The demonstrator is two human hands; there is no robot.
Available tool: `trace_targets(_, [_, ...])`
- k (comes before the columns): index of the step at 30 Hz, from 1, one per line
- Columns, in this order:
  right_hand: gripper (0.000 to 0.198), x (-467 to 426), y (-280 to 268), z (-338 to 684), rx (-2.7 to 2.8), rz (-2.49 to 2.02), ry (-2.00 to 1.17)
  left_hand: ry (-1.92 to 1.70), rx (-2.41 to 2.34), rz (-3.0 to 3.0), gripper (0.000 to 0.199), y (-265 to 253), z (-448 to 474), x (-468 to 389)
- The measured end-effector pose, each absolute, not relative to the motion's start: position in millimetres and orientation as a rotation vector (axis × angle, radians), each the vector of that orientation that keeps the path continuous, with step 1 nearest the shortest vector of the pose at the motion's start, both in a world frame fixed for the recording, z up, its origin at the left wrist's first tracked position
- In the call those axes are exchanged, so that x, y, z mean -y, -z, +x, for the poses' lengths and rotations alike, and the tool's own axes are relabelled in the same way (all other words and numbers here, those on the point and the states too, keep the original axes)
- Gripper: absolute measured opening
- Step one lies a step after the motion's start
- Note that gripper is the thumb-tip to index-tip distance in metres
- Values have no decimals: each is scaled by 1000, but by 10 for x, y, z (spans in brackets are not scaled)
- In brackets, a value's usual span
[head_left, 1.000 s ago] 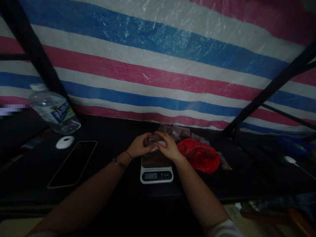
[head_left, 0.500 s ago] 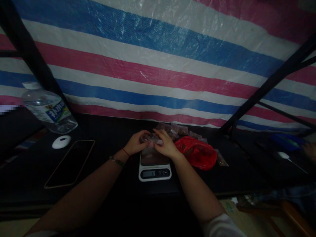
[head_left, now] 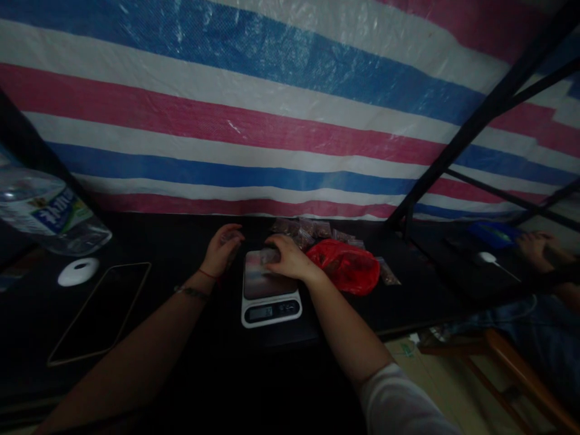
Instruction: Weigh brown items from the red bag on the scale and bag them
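Note:
A white kitchen scale (head_left: 272, 311) with a metal plate lies in front of me, its small display lit but too dim to read. Over that plate, the curved fingers of my right hand (head_left: 290, 260) are around a small clear container (head_left: 269, 257); whether it rests on the metal I cannot tell. To the left of the scale, my left hand (head_left: 220, 254) is closed around a small clear plastic piece (head_left: 232, 237), its shape partly hidden by the fingers. Beyond my right wrist lies a red plastic bag (head_left: 347, 266), its contents unclear.
Several small zip bags (head_left: 312, 228) with brownish contents lie behind the red bag, one more (head_left: 388, 272) to its right. A phone (head_left: 102, 311), white oval case (head_left: 78, 272) and large bottle (head_left: 58, 211) stand left. Another person's hand (head_left: 534, 248) is at far right, near a blue object (head_left: 492, 234).
My hands were together over the scale around clear plastic. Now they are apart: the left has moved off to the left with a piece, the right stays over the plate. The view has shifted right.

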State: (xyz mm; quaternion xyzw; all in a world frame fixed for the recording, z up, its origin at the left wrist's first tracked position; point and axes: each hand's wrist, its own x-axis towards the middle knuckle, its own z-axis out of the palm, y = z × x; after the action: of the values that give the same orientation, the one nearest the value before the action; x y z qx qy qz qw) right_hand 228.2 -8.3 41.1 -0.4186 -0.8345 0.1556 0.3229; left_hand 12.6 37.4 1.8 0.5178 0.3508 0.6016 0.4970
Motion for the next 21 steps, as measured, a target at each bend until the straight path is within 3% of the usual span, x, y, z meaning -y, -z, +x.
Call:
trace_targets(2, [48, 147, -551, 2383, 2112, -1077, -379, -1449, -872, 1258, 42, -27, 117, -372])
trace_targets(6, [23, 430, -913, 2781, 2013, -1279, -436, -1430, -888, 1268, 43, -25, 99, -394])
trace_targets(9, [32, 648, -1054, 3120, 2144, -1521, -443, -1437, -888, 1264, 42, -28, 110, -417])
trace_targets(12, [37, 713, -998, 3344, 2270, -1793, -463, -1426, -883, 1250, 40, -39, 135, -428])
trace_targets(14, [28, 665, -903, 3413, 2303, -1901, -448, -1425, -875, 1242, 39, -42, 142, -433])
trace_targets(17, [15, 524, -793, 3440, 2276, -1844, -442, -1445, -878, 1249, 37, -33, 126, -443])
trace_targets(21, [17, 362, -741, 3420, 1933, -1687, -593, -1443, -867, 1204, 37, -8, 84, -455])
